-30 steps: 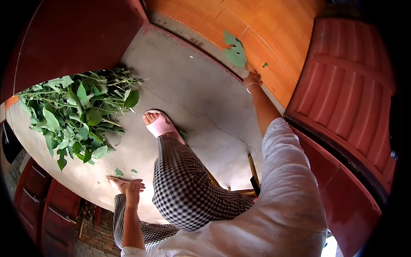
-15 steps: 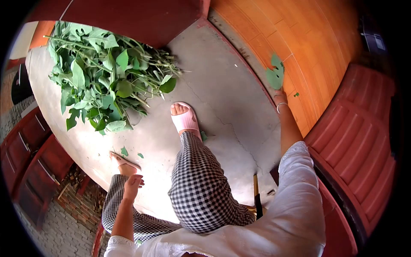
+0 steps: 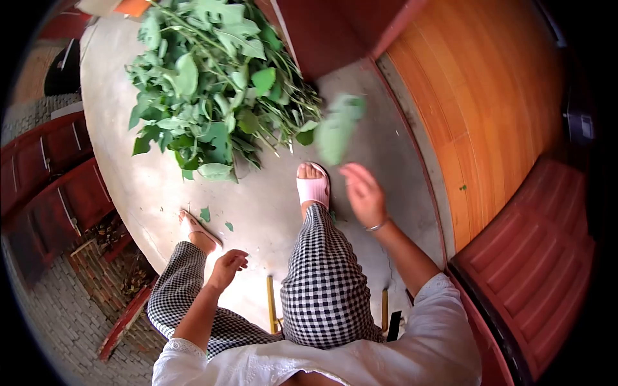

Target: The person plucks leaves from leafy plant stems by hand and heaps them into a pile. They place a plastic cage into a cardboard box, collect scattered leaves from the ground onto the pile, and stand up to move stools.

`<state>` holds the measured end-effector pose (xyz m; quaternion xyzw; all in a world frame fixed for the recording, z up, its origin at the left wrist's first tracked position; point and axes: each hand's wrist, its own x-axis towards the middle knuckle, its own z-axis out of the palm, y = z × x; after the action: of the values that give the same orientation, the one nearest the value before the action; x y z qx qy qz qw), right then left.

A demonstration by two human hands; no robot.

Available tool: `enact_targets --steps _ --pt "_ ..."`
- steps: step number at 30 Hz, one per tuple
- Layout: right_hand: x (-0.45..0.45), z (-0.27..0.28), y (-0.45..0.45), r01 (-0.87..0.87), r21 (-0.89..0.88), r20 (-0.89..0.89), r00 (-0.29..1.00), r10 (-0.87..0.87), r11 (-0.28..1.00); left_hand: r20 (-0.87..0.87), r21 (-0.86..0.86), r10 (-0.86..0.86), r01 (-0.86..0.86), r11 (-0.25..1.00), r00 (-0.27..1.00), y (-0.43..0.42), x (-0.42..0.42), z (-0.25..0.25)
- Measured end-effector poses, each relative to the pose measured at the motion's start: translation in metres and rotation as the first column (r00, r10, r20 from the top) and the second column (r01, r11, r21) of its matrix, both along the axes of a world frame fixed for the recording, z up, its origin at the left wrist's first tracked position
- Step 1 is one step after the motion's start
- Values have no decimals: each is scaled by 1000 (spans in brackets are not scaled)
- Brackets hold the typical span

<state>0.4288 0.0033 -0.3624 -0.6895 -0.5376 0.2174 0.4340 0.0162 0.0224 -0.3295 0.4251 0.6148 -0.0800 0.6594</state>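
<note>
My right hand [image 3: 365,196], with a bracelet at its wrist, is raised over the floor right of my pink-slippered foot. A lobed green leaf [image 3: 338,128], blurred by motion, is at its fingertips; the grip on its base is too smeared to see clearly. Close beyond it lies a big heap of leafy green stems [image 3: 193,96] on the concrete floor. My left hand [image 3: 226,270] hovers over my left knee, fingers loosely curled together, nothing visible in them.
To the right are an orange tiled surface [image 3: 444,128] and a red plastic chair [image 3: 515,251]. A dark red panel [image 3: 341,38] stands behind the heap. Small leaf scraps [image 3: 205,213] dot the floor [image 3: 257,219]. Red furniture [image 3: 61,167] and brick paving lie left.
My right hand has swung left, away from the orange tiles toward the heap, with the leaf at its fingertips. My left hand has shifted slightly right. The view has turned right.
</note>
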Motion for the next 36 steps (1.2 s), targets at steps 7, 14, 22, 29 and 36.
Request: enact_targets --steps 7,14,22,29,36 --pt "-95 97 224 -269 458 94 963 254 847 -2 295 -43 41 955 999 -6 -18 52" --pt "-33 11 267 -428 -47 -516 784 344 903 26 344 85 -89 935 996 -16 -62 62" --pt "-22 -160 -87 -12 -750 -23 1000 -8 661 -4 47 138 -138 989 990 -26 -56 42" --pt "-100 -164 -87 141 -950 168 983 79 278 -88 113 61 -51 992 994 -25 -37 58" --pt "-89 -167 -81 211 -864 286 953 102 457 -212 452 -198 276 848 957 -3 -41 95"
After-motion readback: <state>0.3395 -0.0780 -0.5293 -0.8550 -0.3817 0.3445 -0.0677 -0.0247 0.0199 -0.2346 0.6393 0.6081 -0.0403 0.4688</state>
